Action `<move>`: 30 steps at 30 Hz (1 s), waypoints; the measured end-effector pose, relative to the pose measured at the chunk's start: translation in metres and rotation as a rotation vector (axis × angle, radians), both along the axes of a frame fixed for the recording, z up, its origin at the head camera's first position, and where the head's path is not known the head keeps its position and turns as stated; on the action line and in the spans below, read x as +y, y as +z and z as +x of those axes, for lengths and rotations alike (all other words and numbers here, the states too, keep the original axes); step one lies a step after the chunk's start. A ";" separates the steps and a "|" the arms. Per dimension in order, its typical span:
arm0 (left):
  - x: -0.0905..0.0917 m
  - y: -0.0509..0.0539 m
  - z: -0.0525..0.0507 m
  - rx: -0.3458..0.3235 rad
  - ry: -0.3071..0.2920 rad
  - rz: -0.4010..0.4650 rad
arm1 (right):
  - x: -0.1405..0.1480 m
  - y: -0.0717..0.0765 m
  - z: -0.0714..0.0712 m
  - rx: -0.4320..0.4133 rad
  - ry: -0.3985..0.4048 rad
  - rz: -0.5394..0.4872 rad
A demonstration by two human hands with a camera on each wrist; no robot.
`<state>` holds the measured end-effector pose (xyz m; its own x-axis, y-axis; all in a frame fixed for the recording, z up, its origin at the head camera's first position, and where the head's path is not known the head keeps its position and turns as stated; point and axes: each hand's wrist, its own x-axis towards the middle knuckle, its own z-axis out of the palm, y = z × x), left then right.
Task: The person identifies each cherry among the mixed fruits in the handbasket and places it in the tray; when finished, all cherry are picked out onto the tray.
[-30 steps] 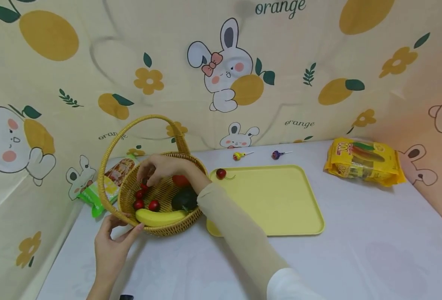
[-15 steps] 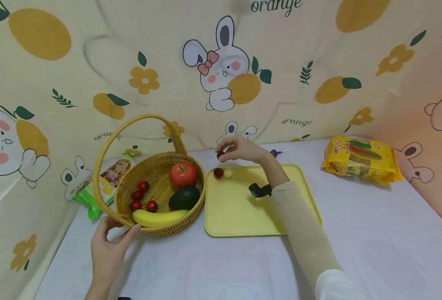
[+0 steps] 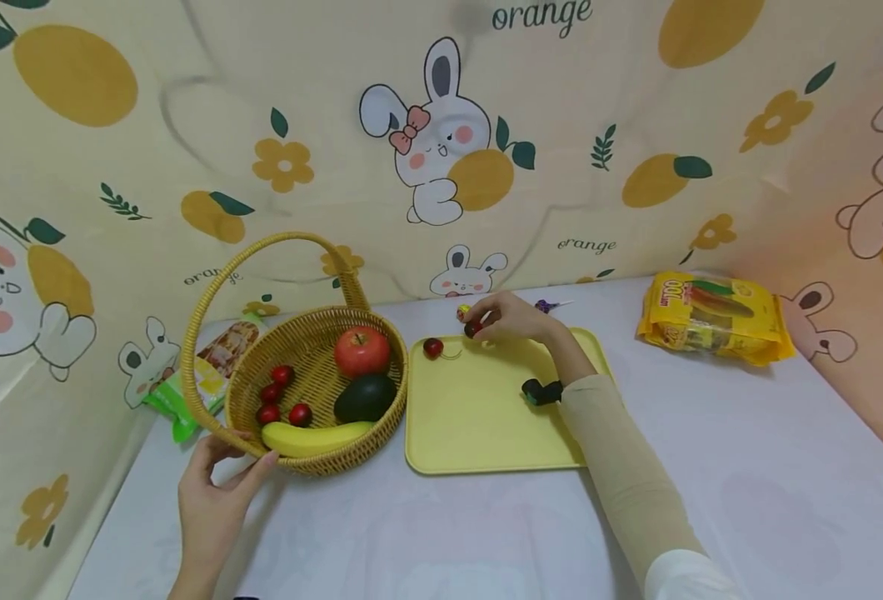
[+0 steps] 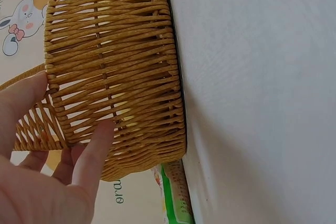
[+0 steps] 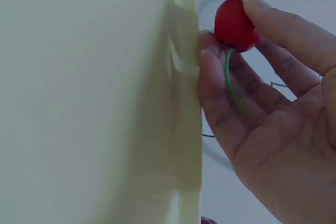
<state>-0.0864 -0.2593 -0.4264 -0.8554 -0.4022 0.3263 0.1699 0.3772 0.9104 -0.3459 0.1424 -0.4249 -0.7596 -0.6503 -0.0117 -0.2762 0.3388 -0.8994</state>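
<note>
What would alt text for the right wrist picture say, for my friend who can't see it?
A right hand pinches a red cherry with a green stem, beside the edge of a yellow tray filling the picture's left side.

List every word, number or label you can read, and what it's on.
"orange": top of the wall cloth.
"orange": lower on that cloth, right of centre.
"orange": same cloth, partly covered by the basket handle.
Yellow packet: possibly "100", too blurred to be sure.
Green packet: print too small to read.
Lollipops: any print too small to read.
</note>
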 end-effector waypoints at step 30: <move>0.001 -0.001 0.001 -0.018 0.017 -0.042 | -0.017 0.003 0.015 0.135 -0.012 0.148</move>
<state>-0.0853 -0.2585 -0.4274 -0.8544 -0.4027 0.3283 0.1474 0.4180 0.8964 -0.3311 0.1257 -0.4218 -0.7682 -0.6402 -0.0036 -0.3864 0.4681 -0.7947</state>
